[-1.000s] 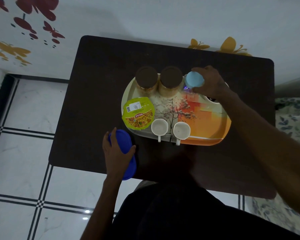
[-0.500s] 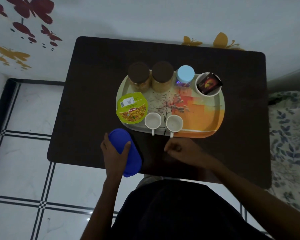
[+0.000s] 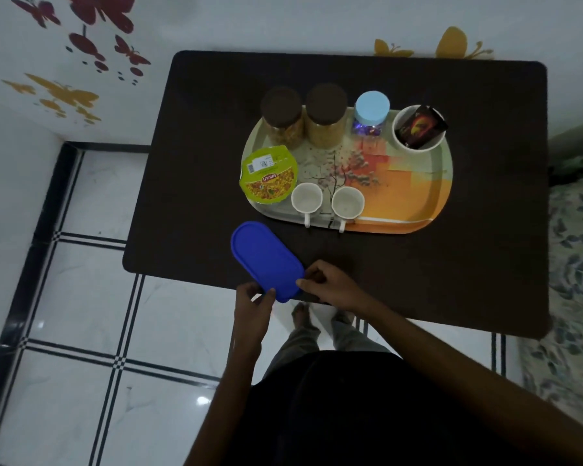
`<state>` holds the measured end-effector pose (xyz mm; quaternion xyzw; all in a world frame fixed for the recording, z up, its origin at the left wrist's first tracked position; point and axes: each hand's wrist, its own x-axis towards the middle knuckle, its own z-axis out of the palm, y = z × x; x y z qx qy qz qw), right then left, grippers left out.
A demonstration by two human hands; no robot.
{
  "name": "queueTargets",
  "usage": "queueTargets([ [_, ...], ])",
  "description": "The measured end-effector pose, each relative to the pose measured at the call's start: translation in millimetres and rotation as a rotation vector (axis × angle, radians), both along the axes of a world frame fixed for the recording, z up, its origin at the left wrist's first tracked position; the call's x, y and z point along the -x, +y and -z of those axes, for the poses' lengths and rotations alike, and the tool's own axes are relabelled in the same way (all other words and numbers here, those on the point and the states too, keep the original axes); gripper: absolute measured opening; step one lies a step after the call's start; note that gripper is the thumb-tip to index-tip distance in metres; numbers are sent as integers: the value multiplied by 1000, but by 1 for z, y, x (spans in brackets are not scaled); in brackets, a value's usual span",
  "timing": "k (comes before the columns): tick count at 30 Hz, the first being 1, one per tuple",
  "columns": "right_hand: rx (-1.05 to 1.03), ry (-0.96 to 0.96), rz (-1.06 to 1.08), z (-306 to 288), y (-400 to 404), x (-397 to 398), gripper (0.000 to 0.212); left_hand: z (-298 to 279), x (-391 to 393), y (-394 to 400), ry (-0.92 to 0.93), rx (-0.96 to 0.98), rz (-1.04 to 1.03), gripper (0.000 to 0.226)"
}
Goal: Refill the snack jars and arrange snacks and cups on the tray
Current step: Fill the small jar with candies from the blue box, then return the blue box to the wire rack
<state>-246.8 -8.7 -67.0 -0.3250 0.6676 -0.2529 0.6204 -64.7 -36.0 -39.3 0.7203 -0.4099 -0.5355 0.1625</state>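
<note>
A blue oval lidded box point(image 3: 266, 258) lies at the table's near edge. My left hand point(image 3: 252, 299) grips its near end from the left, and my right hand point(image 3: 329, 284) pinches the same end from the right. Behind it stands the printed tray point(image 3: 414, 196). On the tray are two brown-lidded snack jars point(image 3: 281, 117) point(image 3: 326, 114), a small jar with a light blue lid point(image 3: 372, 111), a white bowl point(image 3: 419, 127) holding a dark packet, a green snack cup point(image 3: 269, 179) and two white cups point(image 3: 306, 197) point(image 3: 347, 202).
The dark table point(image 3: 485, 230) stands against a white wall with butterfly stickers. White tiled floor lies to the left and below. A leaf-patterned fabric point(image 3: 572, 264) is at the right. My feet show under the table's near edge.
My right hand left the light blue jar on the tray and came down to the blue box. My left hand slid from the top of the box to its near end.
</note>
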Motion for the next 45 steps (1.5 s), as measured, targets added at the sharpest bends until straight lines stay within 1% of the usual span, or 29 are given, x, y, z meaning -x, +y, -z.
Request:
queueTargets([
  [2, 17, 22, 55, -1, 3, -9, 23, 0, -3, 1, -17, 8, 31, 19],
  [3, 16, 32, 82, -1, 5, -12, 24, 1, -5, 0, 10, 12, 32, 17],
  [5, -6, 29, 126, -6, 7, -20, 26, -1, -9, -1, 127, -15, 21, 14],
  [8, -45, -90, 202, -18, 13, -26, 27, -9, -16, 2, 252, -38, 37, 10],
  [12, -24, -222, 319, -35, 36, -35, 26, -18, -37, 8, 281, 22, 179, 11],
  [16, 31, -263, 396, -53, 65, -40, 51, -23, -42, 6, 329, 40, 387, 14],
  [18, 50, -244, 453, -63, 78, -39, 53, -27, -34, 2, 365, 34, 459, 15],
  [22, 131, -180, 717, -85, 113, -28, 48, -35, 11, 2, 439, -9, 621, 14],
  [23, 138, -168, 752, -88, 116, -27, 48, -37, 20, 3, 453, -17, 633, 14],
  [26, 172, -133, 962, -97, 151, -7, 47, -39, 69, 22, 510, -43, 749, 13],
  [30, 220, -153, 1229, -103, 194, 24, 45, -42, 127, 59, 482, 10, 899, 15],
  [33, 247, -169, 1400, -103, 232, 54, 43, -43, 172, 96, 459, 1, 978, 27],
  [35, 267, -171, 1490, -100, 265, 82, 44, -41, 209, 129, 430, -11, 1051, 41],
  [38, 277, -154, 1564, -100, 308, 119, 44, -42, 259, 175, 390, -28, 1126, 50],
  [40, 275, -141, 1600, -99, 337, 144, 44, -43, 290, 205, 386, -41, 1130, 46],
  [42, 284, -136, 1649, -97, 378, 178, 45, -44, 332, 246, 405, -45, 1149, 35],
  [43, 283, -129, 1660, -99, 385, 185, 45, -46, 342, 254, 411, -36, 1152, 31],
  [45, 291, -124, 1707, -100, 411, 208, 44, -48, 373, 282, 406, -53, 1166, 31],
])
